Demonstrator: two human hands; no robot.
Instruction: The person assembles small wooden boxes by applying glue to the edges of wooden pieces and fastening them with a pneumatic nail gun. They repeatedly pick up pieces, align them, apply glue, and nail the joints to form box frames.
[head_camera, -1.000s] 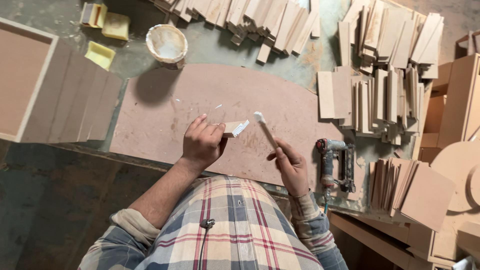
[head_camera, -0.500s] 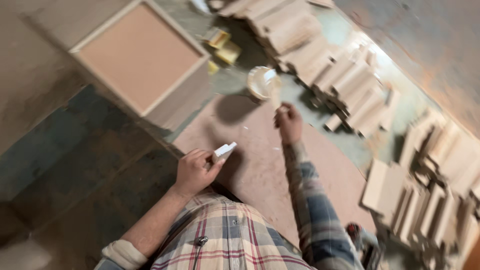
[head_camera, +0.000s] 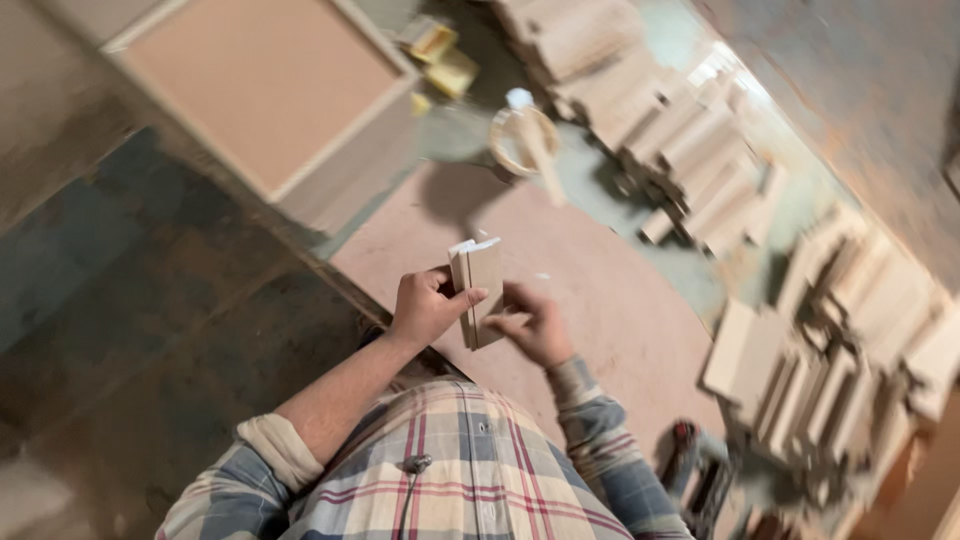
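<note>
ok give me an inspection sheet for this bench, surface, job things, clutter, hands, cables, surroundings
surface: a pinkish-brown board lies on a greenish bench top.
job's things: small flat wooden pieces with white smears on the top edge, held upright over the board.
clutter: a small round tub with a stick in it, piles of wooden blocks, yellow sponge-like pieces, a framed square panel, a dark power tool, blurred.
grippers: left hand has a grip on the wooden pieces; right hand touches their lower edge.
cables: nothing seen.
surroundings: dark floor to the left.
</note>
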